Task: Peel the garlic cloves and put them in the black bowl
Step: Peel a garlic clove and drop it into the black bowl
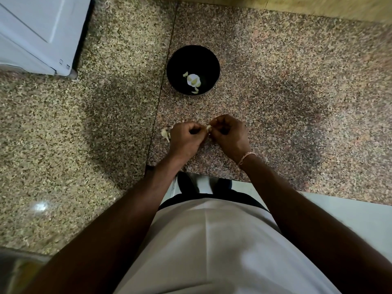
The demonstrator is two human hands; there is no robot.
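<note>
Head view: my left hand (186, 134) and right hand (228, 132) meet, both pinching one small pale garlic clove (208, 128) low over the speckled granite surface (275, 92), presumably for peeling. The round black bowl (172, 60), just beyond, holds peeled pieces.

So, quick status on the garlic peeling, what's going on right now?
Left hand and right hand both pinch one garlic clove. Black bowl holds a few garlic pieces. Scraps lie beside left hand. Path to bowl clear.

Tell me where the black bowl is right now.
In the head view the black bowl sits on the speckled counter, straight beyond both hands, left hand and right hand, with some garlic pieces already inside.
</note>
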